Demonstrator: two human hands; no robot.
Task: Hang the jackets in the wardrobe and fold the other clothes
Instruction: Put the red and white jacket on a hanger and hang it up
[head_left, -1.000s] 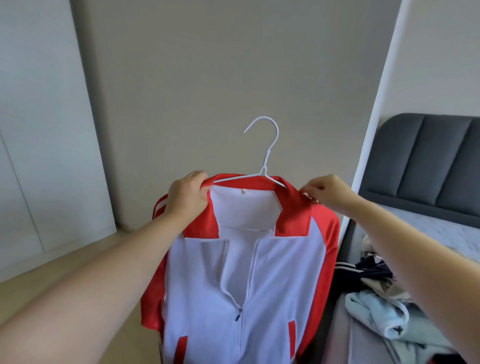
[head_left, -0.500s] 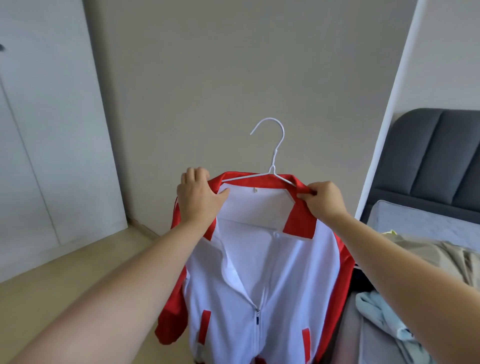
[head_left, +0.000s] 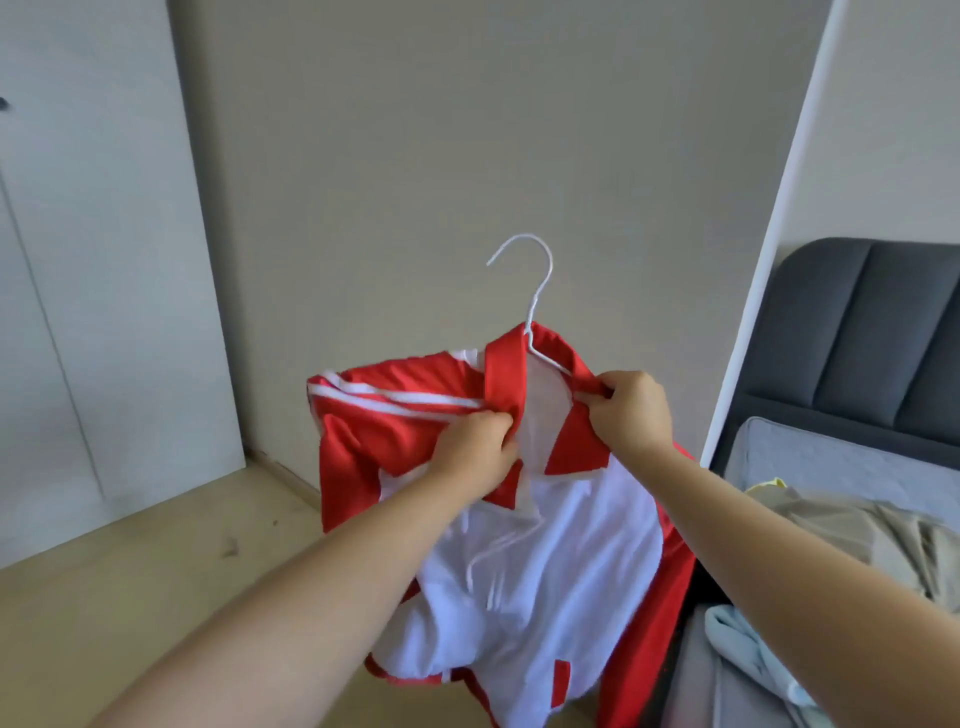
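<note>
A person's left hand (head_left: 480, 447) and right hand (head_left: 631, 415) are gripping a red-and-white jacket (head_left: 524, 551) on a white hanger (head_left: 535, 306), not yet hung, while other clothes (head_left: 841, 545) are lying unfolded on the bed (head_left: 852, 467).

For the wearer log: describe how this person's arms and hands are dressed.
Both forearms are bare as far as the frame's lower edge, with no sleeve or cuff showing. The left hand and the right hand wear no gloves. No watch, bracelet or ring is visible on either. Anything worn above the forearms lies out of view.
</note>
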